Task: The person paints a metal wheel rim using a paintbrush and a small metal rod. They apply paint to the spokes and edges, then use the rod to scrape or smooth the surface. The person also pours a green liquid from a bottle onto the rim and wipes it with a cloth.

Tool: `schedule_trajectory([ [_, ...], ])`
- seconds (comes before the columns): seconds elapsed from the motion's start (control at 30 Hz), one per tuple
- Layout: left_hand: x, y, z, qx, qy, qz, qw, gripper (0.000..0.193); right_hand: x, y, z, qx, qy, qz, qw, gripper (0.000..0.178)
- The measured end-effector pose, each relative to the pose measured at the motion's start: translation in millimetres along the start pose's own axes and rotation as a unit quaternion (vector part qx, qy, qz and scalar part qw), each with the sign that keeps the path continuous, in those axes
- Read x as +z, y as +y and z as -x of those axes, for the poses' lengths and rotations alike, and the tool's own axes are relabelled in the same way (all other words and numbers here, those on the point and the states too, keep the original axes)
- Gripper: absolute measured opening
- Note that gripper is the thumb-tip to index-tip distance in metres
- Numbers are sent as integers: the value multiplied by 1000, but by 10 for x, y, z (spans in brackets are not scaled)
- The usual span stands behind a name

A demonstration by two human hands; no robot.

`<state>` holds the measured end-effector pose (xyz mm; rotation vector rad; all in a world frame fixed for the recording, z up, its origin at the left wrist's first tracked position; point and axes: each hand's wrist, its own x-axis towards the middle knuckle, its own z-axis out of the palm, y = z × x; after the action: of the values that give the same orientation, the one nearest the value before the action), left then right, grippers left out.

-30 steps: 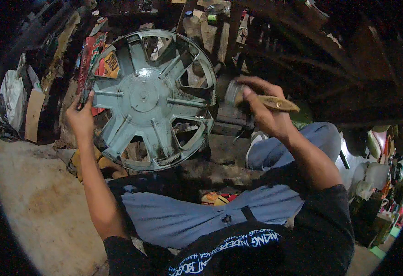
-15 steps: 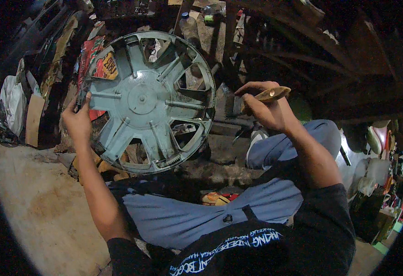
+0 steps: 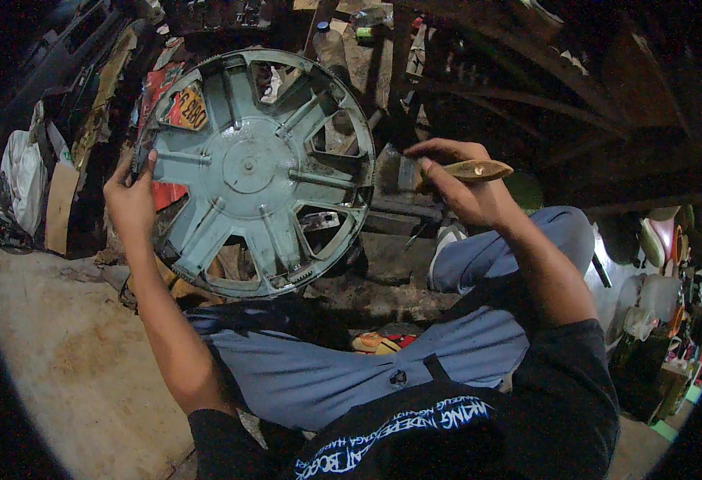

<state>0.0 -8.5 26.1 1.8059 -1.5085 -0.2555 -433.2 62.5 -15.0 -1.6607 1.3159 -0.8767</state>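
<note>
Wheel cover [image 3: 243,140], pinched at nine o'clock by left hand [image 3: 132,204], seemed mid-brushing; right hand [image 3: 469,196] gripped brush [image 3: 485,170] off three, needing contact

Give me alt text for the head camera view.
A person's left hand grips a grey-green spoked wheel cover by its edge; the right hand holds a wooden-handled tool beside it, working end unclear. A blue-capped bottle shows beyond.
</note>
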Motion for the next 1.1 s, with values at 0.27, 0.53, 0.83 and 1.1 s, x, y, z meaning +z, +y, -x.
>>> schedule_trajectory([
  [0.27,0,-104,-62,17,-4,2,1000,41,234,153,18,-63,-66,-52,994,26],
  [0.53,15,-187,-81,1,8,-6,1000,43,250,133,26,13,-104,7,995,30],
  [0.83,43,-242,-125,-5,7,18,1000,39,296,14,214,-33,-269,-41,962,31],
  [1.1,28,-212,-95,-2,9,-13,1000,39,133,74,-51,66,5,-102,993,33],
])
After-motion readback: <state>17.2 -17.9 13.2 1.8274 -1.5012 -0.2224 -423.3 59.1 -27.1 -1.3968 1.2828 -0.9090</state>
